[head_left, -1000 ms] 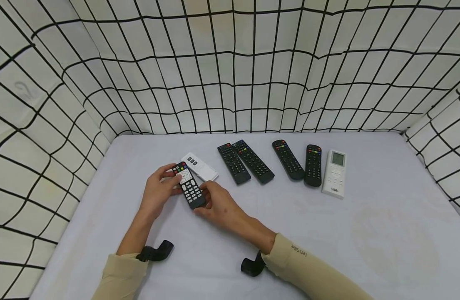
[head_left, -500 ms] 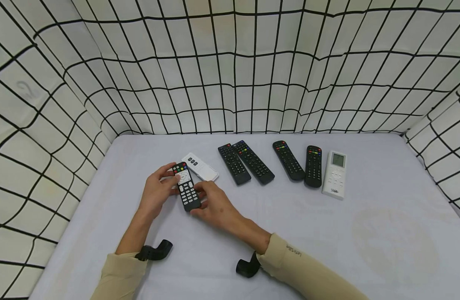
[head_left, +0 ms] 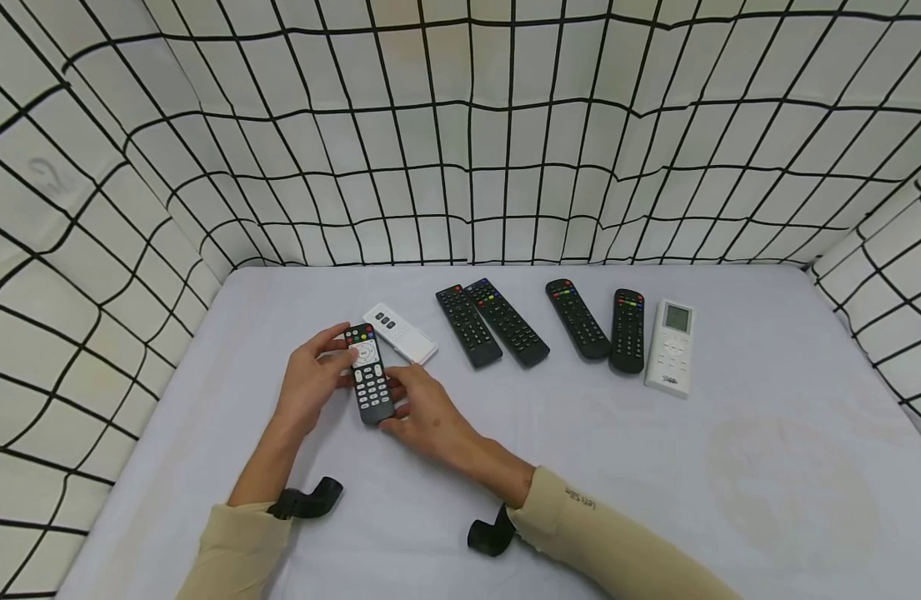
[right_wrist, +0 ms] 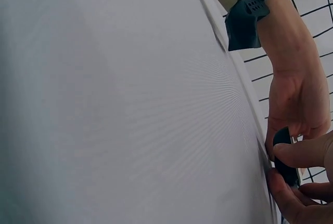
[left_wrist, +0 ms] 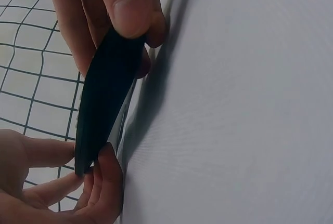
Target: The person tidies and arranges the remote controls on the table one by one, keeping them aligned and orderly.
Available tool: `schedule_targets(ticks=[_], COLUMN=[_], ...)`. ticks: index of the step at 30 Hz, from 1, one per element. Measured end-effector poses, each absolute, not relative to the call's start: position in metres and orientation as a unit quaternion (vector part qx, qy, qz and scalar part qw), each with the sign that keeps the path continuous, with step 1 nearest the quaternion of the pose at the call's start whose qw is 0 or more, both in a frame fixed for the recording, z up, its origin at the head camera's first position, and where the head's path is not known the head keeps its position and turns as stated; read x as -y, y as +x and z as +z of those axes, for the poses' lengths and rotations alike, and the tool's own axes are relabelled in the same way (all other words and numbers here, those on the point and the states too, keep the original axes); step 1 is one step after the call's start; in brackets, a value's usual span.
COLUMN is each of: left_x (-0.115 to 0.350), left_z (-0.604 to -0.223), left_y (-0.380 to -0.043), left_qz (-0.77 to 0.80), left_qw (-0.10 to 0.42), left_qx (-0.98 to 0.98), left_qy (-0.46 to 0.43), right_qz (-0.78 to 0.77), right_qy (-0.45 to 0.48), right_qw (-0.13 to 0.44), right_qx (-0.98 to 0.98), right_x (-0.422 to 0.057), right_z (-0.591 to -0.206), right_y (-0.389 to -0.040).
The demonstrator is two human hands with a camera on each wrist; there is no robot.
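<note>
A dark remote control (head_left: 372,385) with white buttons and several coloured keys is held just above the white tabletop by both hands. My left hand (head_left: 306,385) grips its far end from the left, the thumb over the edge near the white round pad. On the near end, my right hand (head_left: 427,414) pinches the right side and corner. Seen edge-on in the left wrist view, the remote control (left_wrist: 106,94) is tilted, with a shadow beneath it. Just behind it a white remote (head_left: 402,333) lies on the table, close to the fingers.
Two long black remotes (head_left: 469,327) lie side by side right of the white one. Farther right are two rounded black remotes (head_left: 578,319) and a white remote with a small screen (head_left: 669,348). Black netting (head_left: 469,175) over white cloth borders the table's back and sides.
The near end of the dark remote control has swung left, so it points more straight away from me. My right hand has shifted left with it; my left hand keeps its grip.
</note>
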State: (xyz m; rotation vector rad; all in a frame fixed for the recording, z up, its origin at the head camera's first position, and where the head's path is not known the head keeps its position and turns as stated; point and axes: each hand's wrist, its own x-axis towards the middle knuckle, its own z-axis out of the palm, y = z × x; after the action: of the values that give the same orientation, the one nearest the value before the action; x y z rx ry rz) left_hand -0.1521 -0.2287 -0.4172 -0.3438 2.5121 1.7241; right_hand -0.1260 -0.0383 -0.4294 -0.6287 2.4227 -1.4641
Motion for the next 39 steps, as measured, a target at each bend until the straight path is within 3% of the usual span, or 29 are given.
schedule_targets(ticks=[11, 30, 39], left_x=[0.232, 0.243, 0.245], left_z=[-0.414, -0.417, -0.414], left_y=[-0.152, -0.148, -0.151], left_qz=[0.551, 0.538, 0.531], left_qw=[0.016, 0.028, 0.038], left_qx=[-0.825, -0.83, -0.836], left_qy=[-0.129, -0.143, -0.134], right_qz=[-0.494, -0.511, -0.508], right_qy=[-0.215, -0.193, -0.194], right_qw=[0.12, 0.143, 0.116], right_qx=[-0.834, -0.825, -0.831], right_x=[0.048, 0.066, 0.073], right_z=[-0.427, -0.427, -0.427], right_y=[-0.125, -0.125, -0.126])
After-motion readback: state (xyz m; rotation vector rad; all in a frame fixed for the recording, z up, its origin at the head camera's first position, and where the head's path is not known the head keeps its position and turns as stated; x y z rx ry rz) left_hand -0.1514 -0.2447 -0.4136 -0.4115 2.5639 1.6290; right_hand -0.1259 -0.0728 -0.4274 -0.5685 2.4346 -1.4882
